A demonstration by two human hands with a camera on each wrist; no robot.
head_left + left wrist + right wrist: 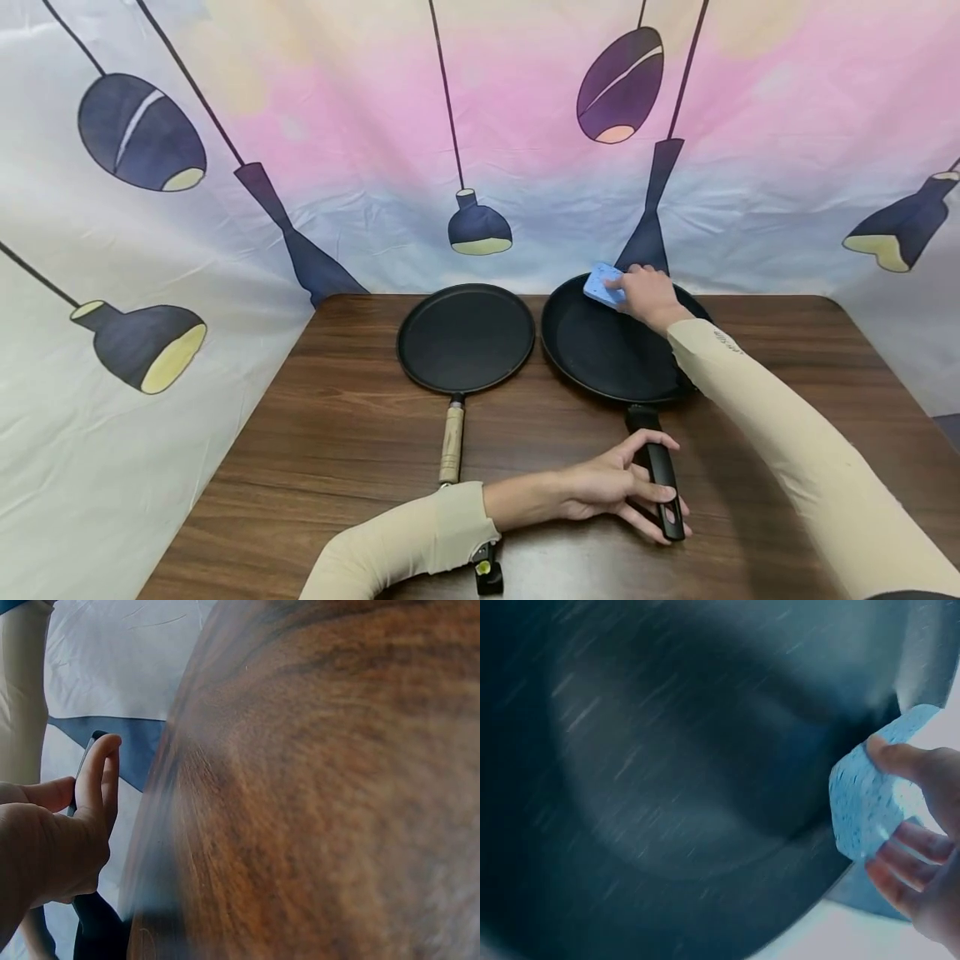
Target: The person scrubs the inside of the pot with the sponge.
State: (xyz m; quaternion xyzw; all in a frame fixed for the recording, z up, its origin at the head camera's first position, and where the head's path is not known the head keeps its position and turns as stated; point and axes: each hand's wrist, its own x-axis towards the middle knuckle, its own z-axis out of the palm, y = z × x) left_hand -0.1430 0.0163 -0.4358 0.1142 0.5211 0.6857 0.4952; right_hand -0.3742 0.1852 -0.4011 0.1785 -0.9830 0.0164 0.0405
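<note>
My right hand (651, 296) pinches a light blue sponge (602, 285) at the far rim of a deep black frying pan (607, 354). In the right wrist view the speckled sponge (866, 795) sits between thumb and fingers, beside the pan's inner wall (817, 885). My left hand (603, 483) grips the pan's black handle (662, 479), thumb on top and fingers passing underneath. The left wrist view shows that left hand (56, 840) from the side, its fingers around the dark handle.
To the left lies a flat black griddle pan (467, 337) with a wooden handle (452, 442), its rim close to the frying pan. Both rest on a brown wooden table (322, 467). Behind the table's back edge hangs a cloth (360, 225) printed with lamps.
</note>
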